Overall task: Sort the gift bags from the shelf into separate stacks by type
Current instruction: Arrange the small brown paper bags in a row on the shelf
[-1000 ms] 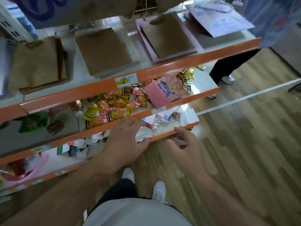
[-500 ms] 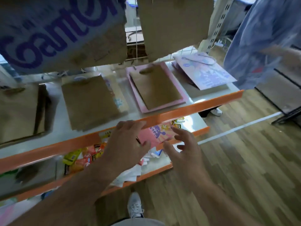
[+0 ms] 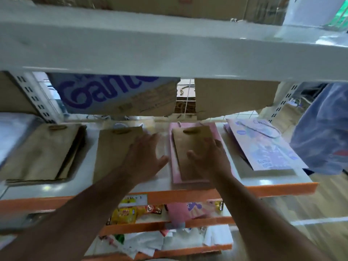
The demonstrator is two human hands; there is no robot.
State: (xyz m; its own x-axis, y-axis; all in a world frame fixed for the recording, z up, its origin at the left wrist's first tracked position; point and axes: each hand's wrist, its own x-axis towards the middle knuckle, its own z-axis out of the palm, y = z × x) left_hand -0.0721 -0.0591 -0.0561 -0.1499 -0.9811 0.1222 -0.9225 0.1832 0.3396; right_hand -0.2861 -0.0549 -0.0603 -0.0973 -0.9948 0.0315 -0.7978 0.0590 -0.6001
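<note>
Brown paper covers most of the orange-edged shelf (image 3: 282, 187), the tier just under a broad white beam (image 3: 169, 49). At its left end lies a thick stack of flat brown gift bags (image 3: 41, 153), and a second brown stack (image 3: 111, 157) lies just beside it toward the middle. Next comes a pink bag (image 3: 223, 136) lying flat with a single brown bag (image 3: 188, 146) on top of it. At the right end is a lilac printed bag (image 3: 263, 147) with a cord handle, set askew to the others. At the back, below the beam, I can see a cardboard box with purple lettering (image 3: 116, 95) and a plain cardboard box (image 3: 233, 97). The lower tier (image 3: 143, 226) holds yellow and red snack packets (image 3: 124, 215) and a small pink printed bag (image 3: 177, 211). The bottom tier (image 3: 188, 249) holds a jumble of white paper goods (image 3: 150, 242). Someone in a blue garment (image 3: 323, 129) stands by the shelf's right end. Both bare arms reach in over the orange lip. The left hand (image 3: 145, 157) is palm down over the right edge of the second brown stack, fingers straight and spread. The right hand (image 3: 211, 157) is spread the same way over the brown bag on the pink one, thumb out to the left. Neither hand grips anything, and the blur hides whether the palms touch the paper.
</note>
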